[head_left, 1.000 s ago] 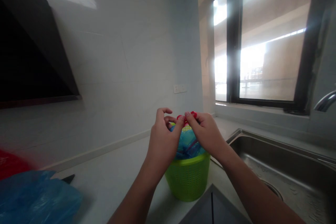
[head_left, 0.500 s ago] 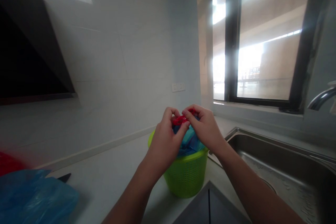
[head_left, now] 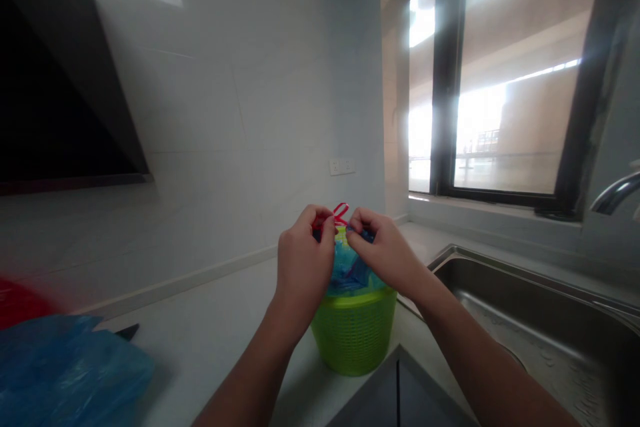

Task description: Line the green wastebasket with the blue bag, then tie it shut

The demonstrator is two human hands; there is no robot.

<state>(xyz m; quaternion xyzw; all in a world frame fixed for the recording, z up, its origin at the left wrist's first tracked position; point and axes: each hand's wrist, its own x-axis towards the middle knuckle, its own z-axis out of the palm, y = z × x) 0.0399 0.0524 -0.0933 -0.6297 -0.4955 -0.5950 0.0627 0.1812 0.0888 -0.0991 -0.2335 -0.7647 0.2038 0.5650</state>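
A lime-green basket with perforated sides stands on the counter, with a crumpled blue plastic bag in its top. Above the basket, my left hand has its thumb and fingers pinched on a thin red strip. The strip stands up in a small loop between my hands, and its lower end is hidden by my fingers. My right hand is closed too, its fingertips pinching dark blue plastic that looks like part of the bag. Both hands partly cover the far rim.
A steel sink with a tap lies to the right. At lower left are a loose blue plastic bag, something red and blurred and a dark pointed object. A grey panel juts in at the front.
My hands have drawn slightly apart, the left one moving left. The bunched red strip has opened into an upright loop. More of the blue bag shows between my hands.
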